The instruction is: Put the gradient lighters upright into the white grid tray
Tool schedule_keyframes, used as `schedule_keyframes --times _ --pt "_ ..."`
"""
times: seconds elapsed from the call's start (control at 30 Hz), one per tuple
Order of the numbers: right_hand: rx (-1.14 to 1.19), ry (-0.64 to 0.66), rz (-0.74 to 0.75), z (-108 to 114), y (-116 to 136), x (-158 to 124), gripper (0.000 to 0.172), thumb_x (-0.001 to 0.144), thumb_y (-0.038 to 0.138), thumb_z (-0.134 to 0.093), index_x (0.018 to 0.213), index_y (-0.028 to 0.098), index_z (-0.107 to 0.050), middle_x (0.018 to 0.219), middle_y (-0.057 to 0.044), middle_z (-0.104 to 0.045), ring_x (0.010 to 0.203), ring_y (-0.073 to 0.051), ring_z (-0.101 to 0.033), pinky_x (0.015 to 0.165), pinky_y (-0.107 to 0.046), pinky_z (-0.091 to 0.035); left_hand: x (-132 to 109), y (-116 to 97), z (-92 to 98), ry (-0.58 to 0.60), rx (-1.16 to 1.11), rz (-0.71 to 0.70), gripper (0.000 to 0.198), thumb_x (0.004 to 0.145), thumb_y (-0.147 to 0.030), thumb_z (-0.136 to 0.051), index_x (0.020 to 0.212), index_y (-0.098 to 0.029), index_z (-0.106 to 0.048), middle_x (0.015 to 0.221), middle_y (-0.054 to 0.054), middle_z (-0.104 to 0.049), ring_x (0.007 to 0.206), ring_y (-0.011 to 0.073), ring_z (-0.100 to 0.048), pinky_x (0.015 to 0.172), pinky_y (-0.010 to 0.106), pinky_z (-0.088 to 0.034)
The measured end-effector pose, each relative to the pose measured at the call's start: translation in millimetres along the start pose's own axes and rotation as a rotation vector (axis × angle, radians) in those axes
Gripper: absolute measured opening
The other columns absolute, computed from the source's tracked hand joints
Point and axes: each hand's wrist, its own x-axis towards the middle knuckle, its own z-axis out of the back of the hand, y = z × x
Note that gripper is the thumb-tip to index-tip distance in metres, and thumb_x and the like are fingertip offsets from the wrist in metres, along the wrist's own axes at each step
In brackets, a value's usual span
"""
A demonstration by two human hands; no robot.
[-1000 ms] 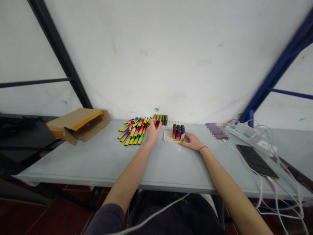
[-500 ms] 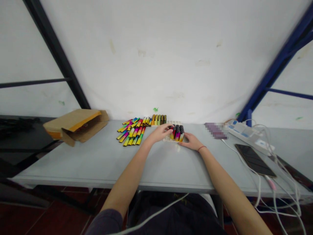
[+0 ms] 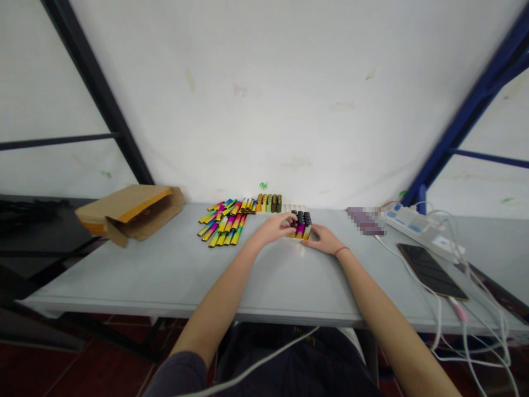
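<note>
Fingers of the left hand (image 3: 273, 229) and right hand (image 3: 324, 240) rest partly curled against opposite sides of the upright lighters (image 3: 301, 225); how firm the hold is cannot be determined. These lighters stand on a white tray (image 3: 294, 208), mid-frame on the grey table (image 3: 165, 275), with loose lighters (image 3: 221, 223) to the left.

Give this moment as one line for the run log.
left hand: on upright rainbow lighters | right hand: against same lighters | white plastic tray beneath
</note>
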Motion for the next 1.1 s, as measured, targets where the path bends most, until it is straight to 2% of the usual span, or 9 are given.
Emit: schedule_keyframes --times 0.17,0.3,0.43,0.5,0.6,0.7,0.8,0.9,1.1 --pt "0.008 0.004 -0.007 0 -1 0 0.052 0.083 0.055 -0.061 0.119 0.018 -0.061 0.127 -0.013 -0.065 0.116 -0.032 -0.06 0.102 -0.047 -0.046 -2 7 1.9 -0.057 0.183 -0.07 0.024 0.083 -0.032 -0.063 0.104 -0.022 -0.068 0.103 0.003 -0.063 0.074 0.0129 -0.06 0.075 0.026 -0.051" --pt "0.022 0.011 -0.023 -1 -3 0 0.052 0.082 0.056 -0.062 0.119 0.019 -0.062 0.123 -0.012 -0.067 0.113 -0.032 -0.062 0.1 -0.047 -0.047 -3 9 8.4 -0.046 0.334 -0.073 0.029 0.09 -0.036 -0.054 0.11 -0.021 -0.068 0.105 0.004 -0.062 0.072 0.0122 -0.058 0.078 0.027 -0.049" --pt "0.029 0.009 -0.006 -2 -4 0 0.052 0.082 0.057 -0.061 0.117 0.018 -0.062 0.123 -0.013 -0.067 0.113 -0.031 -0.062 0.1 -0.046 -0.047 -3 10 13.4 -0.025 0.383 -0.062 0.033 0.092 -0.038 -0.05 0.113 -0.019 -0.067 0.105 0.006 -0.066 0.077 0.0143 -0.061 0.078 0.026 -0.049" --pt "0.033 0.002 0.003 -2 -3 0 0.053 0.082 0.057 -0.061 0.119 0.019 -0.062 0.124 -0.012 -0.066 0.114 -0.031 -0.061 0.101 -0.047 -0.047 -3 11 18.5 -0.065 0.427 -0.032 0.036 0.094 -0.041 -0.045 0.112 -0.02 -0.068 0.104 0.006 -0.068 0.082 0.0164 -0.062 0.08 0.027 -0.049" --pt "0.025 -0.001 -0.007 -2 -3 0 0.053 0.082 0.058 -0.061 0.117 0.019 -0.063 0.123 -0.012 -0.066 0.113 -0.032 -0.062 0.1 -0.046 -0.047 -6 14 33.4 -0.224 0.597 0.16 0.036 0.096 -0.037 -0.041 0.107 -0.02 -0.07 0.107 0.009 -0.07 0.096 0.0217 -0.063 0.089 0.032 -0.047" --pt "0.015 0.008 -0.017 -2 -4 0 0.052 0.082 0.059 -0.061 0.114 0.019 -0.064 0.122 -0.013 -0.067 0.112 -0.031 -0.062 0.099 -0.046 -0.048 -14 21 53.1 -0.369 0.78 0.555 0.033 0.091 -0.034 -0.048 0.113 -0.017 -0.067 0.118 0.017 -0.066 0.112 0.032 -0.059 0.093 0.042 -0.046" --pt "0.016 -0.002 -0.017 -2 -4 0 0.049 0.081 0.058 -0.062 0.11 0.019 -0.065 0.12 -0.013 -0.068 0.11 -0.031 -0.062 0.098 -0.046 -0.048 -24 33 68.1 -0.384 0.801 0.873 0.046 0.083 -0.037 -0.061 0.123 -0.015 -0.061 0.129 0.023 -0.059 0.12 0.0401 -0.053 0.092 0.05 -0.046" --pt "0.008 -0.007 -0.025 -1 -3 0 0.047 0.08 0.058 -0.063 0.106 0.019 -0.067 0.117 -0.013 -0.069 0.107 -0.031 -0.063 0.096 -0.045 -0.049 -29 42 72.7 -0.366 0.773 0.947 0.046 0.082 -0.036 -0.062 0.121 -0.013 -0.062 0.13 0.024 -0.058 0.12 0.042 -0.053 0.093 0.053 -0.045" --pt "-0.009 0.006 -0.035 1 0 0 0.048 0.08 0.058 -0.063 0.106 0.018 -0.067 0.116 -0.013 -0.069 0.106 -0.03 -0.063 0.095 -0.043 -0.049 -25 46 66.4 -0.38 0.755 0.914 0.028 0.084 -0.024 -0.055 0.106 -0.012 -0.068 0.119 0.025 -0.064 0.115 0.0431 -0.057 0.095 0.06 -0.039"
